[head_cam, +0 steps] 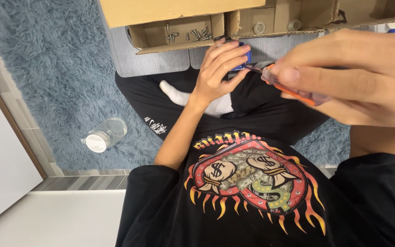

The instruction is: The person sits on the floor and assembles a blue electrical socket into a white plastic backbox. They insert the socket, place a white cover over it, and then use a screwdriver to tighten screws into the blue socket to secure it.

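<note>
Head view looks down on a shaggy blue-grey rug (46,68) and open cardboard boxes (179,32) of screws set within reach. Right hand (366,77) closes its fingers round an orange-handled screwdriver (293,93), angled toward a small blue object (243,57) steadied under the left hand (218,71).

Your left hand (218,73) presses on a small blue object (244,56) at upper centre. Your right hand (362,77), large at upper right, grips an orange-handled screwdriver (293,89). Screws (186,34) lie in a cardboard tray (154,39) above; a clear jar (105,134) rests on the blue rug (46,68), left.
</note>
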